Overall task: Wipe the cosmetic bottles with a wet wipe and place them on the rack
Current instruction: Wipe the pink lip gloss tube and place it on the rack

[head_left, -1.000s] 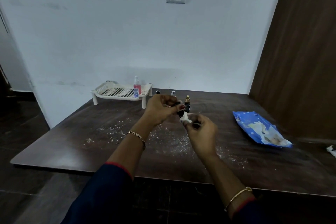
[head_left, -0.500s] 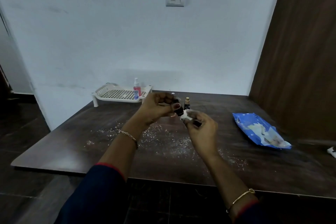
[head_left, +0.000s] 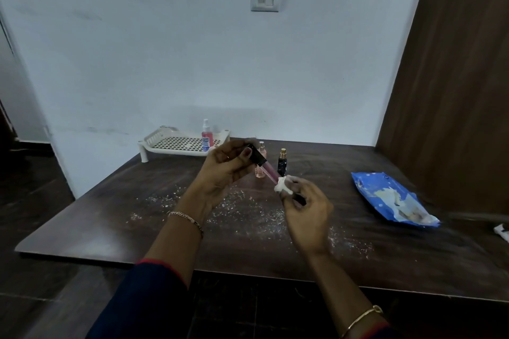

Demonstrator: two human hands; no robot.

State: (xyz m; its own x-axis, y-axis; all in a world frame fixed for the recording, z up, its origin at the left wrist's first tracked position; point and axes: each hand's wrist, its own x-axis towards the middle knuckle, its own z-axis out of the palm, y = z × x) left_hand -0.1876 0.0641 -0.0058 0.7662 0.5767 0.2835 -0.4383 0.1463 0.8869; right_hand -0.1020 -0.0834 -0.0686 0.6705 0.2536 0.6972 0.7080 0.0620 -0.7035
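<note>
Left hand (head_left: 225, 170): grips the black cap of a tilted lip gloss tube (head_left: 268, 169), above the table (head_left: 132, 195)
Right hand (head_left: 308, 215): pinches the wet wipe (head_left: 283, 187) round the tube's lower end
Change: hands farther apart than before; pink barrel now exposed
Rack (head_left: 176, 143): back left; holds a spray bottle (head_left: 206, 136)

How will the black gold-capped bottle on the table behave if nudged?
The black gold-capped bottle stands tall and narrow, so it probably tips easily. It looks small and rigid, so it is likely light. If it is round, it may roll once down.
</note>
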